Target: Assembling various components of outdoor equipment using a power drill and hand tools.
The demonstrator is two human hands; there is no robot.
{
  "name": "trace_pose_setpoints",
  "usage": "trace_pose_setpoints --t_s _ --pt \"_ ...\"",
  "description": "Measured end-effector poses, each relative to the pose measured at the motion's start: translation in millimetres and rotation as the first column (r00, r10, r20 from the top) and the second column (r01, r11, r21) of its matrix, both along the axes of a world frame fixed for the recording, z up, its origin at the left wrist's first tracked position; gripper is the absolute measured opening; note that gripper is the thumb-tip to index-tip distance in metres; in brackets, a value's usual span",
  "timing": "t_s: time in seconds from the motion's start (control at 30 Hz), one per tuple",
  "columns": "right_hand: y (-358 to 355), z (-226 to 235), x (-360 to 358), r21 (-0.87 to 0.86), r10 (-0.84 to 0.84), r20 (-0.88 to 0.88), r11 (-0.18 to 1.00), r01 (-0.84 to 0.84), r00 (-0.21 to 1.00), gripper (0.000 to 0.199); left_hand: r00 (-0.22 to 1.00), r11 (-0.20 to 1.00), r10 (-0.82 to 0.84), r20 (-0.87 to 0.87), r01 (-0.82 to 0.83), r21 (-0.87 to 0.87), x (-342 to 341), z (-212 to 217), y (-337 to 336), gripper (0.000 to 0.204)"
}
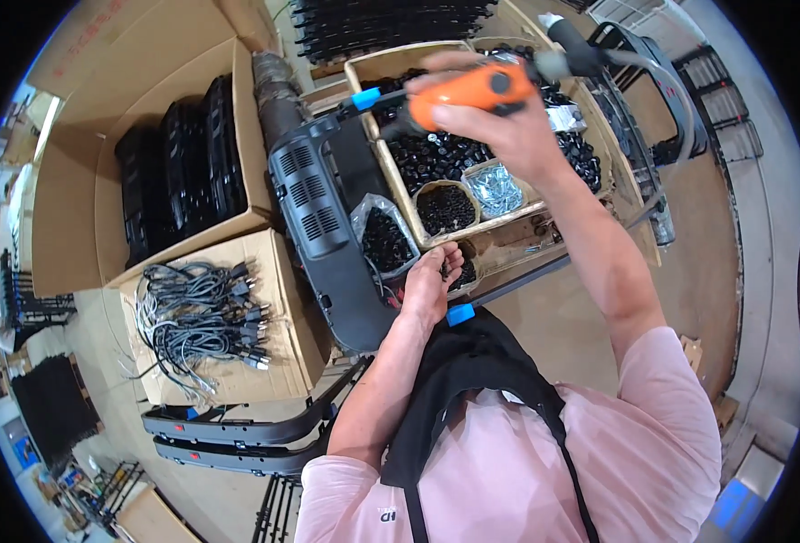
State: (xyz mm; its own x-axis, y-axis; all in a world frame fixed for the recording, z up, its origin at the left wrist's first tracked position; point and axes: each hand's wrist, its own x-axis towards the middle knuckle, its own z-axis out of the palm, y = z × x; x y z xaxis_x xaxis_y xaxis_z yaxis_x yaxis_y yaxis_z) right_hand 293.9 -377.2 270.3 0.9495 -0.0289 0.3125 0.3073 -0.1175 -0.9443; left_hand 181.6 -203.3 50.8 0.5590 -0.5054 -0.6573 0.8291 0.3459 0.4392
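Observation:
My right hand [525,138] grips an orange pistol-shaped power screwdriver [461,94], slightly blurred, above a compartmented tray [411,210] of small black parts. From the tool's far end a clear hose [680,90] loops off to the right. Low at the tray's near edge, my left hand [430,281] has its fingers curled together beside a small container of black pieces [462,274]; anything inside them is hidden. To its left lies a long dark grey plastic panel [335,271] with vent slots. A bag-lined bin of black parts [383,237] stands between panel and tray.
An open cardboard box [79,208] holding black plastic parts [183,167] stands at the left. In front of it, bundled cables [205,317] lie on another carton [278,362]. Inside the tray sit a tub of silver screws [494,188] and a tub of dark screws [446,208]. Curved grey strips [237,433] lie below.

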Motion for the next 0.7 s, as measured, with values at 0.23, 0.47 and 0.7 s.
trace_pose_setpoints --t_s 0.23,0.47,0.7 --pt "-115.8 13.3 -131.4 0.148 -0.190 -0.071 0.969 0.199 0.979 0.058 0.917 0.877 -0.370 0.146 0.293 0.382 1.9 -39.1 -25.8 0.047" --pt "-219.4 -21.6 -292.4 0.399 -0.296 -0.286 0.828 0.394 0.911 0.064 0.360 0.372 -0.895 0.262 0.283 0.884 -10.3 17.3 -45.3 0.044" --pt "-259.6 -157.9 -391.5 0.341 -0.218 -0.824 0.547 0.765 0.523 0.057 0.064 -0.118 -0.990 -0.128 0.141 0.983 -51.0 44.7 -91.5 0.065"
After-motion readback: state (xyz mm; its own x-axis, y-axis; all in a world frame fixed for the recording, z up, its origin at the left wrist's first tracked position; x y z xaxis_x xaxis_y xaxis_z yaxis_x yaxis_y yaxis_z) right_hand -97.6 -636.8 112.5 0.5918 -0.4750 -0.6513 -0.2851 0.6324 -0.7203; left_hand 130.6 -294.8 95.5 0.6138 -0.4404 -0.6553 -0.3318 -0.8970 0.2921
